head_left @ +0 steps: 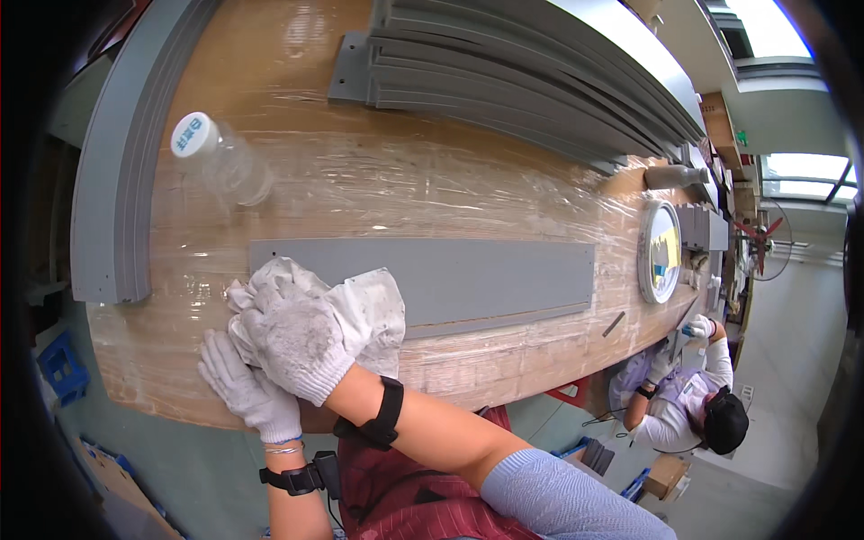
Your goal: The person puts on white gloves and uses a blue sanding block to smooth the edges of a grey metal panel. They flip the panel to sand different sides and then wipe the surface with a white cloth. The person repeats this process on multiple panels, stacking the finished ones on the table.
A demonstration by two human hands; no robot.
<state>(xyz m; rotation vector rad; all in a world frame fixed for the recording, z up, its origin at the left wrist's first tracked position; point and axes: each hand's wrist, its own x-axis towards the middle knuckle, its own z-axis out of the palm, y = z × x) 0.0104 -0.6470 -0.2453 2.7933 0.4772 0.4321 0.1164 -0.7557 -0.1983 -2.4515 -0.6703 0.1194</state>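
Observation:
A long flat grey panel lies across the wrapped table in front of me. My right hand, in a soiled white knit glove, presses a crumpled white cloth onto the panel's left end. Its fingers are bunched over the cloth and partly hidden by it. Just below and left of it, my left hand, gloved too, lies with its fingers stretched out on the table near the panel's end. Part of that hand is covered by the right one.
A clear bottle with a white lid stands beyond my hands. Grey panels are stacked at the back, more at the left. A round white-rimmed tub sits at the right. A co-worker handles something at the table's far right.

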